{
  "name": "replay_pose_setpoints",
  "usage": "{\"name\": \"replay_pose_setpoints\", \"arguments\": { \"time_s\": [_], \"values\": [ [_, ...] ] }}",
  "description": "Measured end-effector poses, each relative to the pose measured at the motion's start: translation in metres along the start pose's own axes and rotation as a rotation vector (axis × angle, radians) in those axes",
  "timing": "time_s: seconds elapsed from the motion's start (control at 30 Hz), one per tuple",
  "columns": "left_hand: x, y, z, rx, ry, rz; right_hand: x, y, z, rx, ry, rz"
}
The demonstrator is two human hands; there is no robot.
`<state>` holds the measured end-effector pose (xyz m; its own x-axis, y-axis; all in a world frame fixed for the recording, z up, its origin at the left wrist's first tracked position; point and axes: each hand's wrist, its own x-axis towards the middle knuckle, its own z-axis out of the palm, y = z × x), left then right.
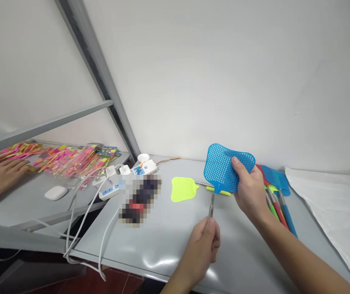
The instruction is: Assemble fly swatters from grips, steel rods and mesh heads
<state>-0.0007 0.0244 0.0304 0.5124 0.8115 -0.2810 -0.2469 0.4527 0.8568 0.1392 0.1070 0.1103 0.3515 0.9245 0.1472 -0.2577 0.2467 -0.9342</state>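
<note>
My right hand [250, 192] grips a blue mesh fly-swatter head [224, 165], holding it up above the grey table [169, 237]. My left hand [204, 245] is closed around a thin metal rod [212, 206] whose tip points up at the blue head's neck. A yellow-green swatter head [183, 189] lies flat on the table just left of them, with a metal rod and a yellow-green handle trailing to its right.
Several coloured swatter handles [277, 204] lie behind my right arm, next to a white plastic sheet [331, 204]. A power strip [113, 188], white cables, a blurred dark object [140, 198] and a white case [56, 192] sit to the left. Another person's hand [1, 175] rests on pink packets [64, 159].
</note>
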Motion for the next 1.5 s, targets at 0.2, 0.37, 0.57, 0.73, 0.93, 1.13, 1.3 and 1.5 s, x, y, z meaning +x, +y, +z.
{"name": "replay_pose_setpoints", "arguments": {
  "time_s": [0.2, 0.37, 0.57, 0.73, 0.93, 1.13, 1.3, 1.5],
  "values": [
    [-0.003, 0.006, 0.008, 0.046, -0.018, 0.011, -0.007, -0.008, -0.005, 0.017, -0.007, -0.055],
    [-0.006, 0.011, 0.009, 0.067, -0.031, 0.005, -0.009, -0.013, -0.006, -0.044, -0.024, -0.047],
    [-0.008, 0.018, 0.004, -0.052, -0.184, -0.069, -0.008, -0.013, -0.007, -0.115, -0.056, 0.021],
    [-0.014, 0.028, 0.004, -0.179, -0.263, -0.108, -0.01, -0.011, -0.004, -0.092, -0.129, 0.099],
    [-0.022, 0.039, 0.005, -0.129, -0.159, -0.115, -0.014, -0.012, 0.008, -0.034, -0.141, 0.163],
    [-0.022, 0.042, 0.006, 0.039, -0.007, -0.09, -0.016, -0.008, 0.01, -0.084, -0.108, 0.198],
    [-0.02, 0.042, 0.006, 0.047, 0.001, -0.1, -0.014, -0.005, 0.007, -0.109, -0.125, 0.182],
    [-0.015, 0.039, 0.006, -0.02, -0.109, -0.079, -0.01, -0.012, -0.002, -0.003, -0.219, 0.228]
  ]
}}
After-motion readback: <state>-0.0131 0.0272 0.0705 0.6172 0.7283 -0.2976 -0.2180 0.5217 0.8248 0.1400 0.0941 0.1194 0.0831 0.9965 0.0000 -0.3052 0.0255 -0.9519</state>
